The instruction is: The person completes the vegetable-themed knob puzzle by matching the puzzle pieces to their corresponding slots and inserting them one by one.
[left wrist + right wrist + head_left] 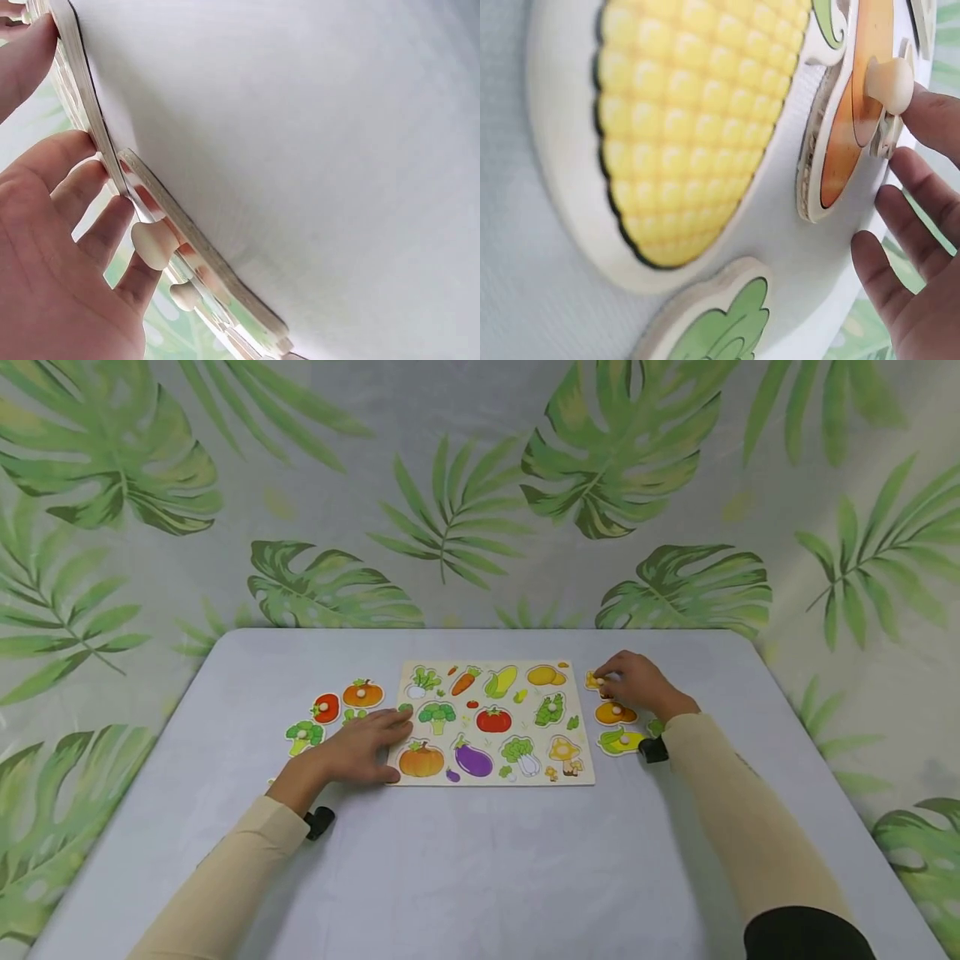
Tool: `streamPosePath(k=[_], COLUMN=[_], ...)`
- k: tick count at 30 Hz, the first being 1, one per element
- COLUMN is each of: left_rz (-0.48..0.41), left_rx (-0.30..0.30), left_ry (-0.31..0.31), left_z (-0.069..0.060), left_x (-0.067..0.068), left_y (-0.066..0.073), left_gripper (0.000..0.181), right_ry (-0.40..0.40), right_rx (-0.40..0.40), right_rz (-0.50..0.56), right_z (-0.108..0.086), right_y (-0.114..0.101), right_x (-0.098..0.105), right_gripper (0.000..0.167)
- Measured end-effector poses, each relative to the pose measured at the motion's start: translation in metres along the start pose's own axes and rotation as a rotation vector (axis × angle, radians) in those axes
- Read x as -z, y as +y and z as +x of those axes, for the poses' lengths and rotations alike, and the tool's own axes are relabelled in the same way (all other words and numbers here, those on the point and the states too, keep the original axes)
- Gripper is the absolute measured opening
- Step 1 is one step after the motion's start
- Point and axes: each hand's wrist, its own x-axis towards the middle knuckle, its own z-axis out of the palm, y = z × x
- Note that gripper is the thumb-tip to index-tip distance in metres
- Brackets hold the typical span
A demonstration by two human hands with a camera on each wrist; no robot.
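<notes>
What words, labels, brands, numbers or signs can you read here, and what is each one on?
None: I can't read any text in any view.
The board shows only pictures of vegetables and mushrooms.
The loose corn piece has a picture, no lettering visible.
The backdrop shows leaves only.
Any marking on the black device at the left wrist would be too small to read.
</notes>
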Motion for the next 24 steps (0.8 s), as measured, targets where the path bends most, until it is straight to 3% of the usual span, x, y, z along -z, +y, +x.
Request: streamPosePath(k=[24], left_rz=[0.009], left_rx=[-0.005], left_ry=[-0.010], left_z=[0.0014], left_x=[0.0008], left_y=[-0.0013], left_gripper=[0.079], right_ry=[0.043], right_rx=[-0.002], right_rz=[-0.009], right_z=[-0.0001], right_y=[-0.0019], right_x=[-0.0032], right_gripper=[0.025])
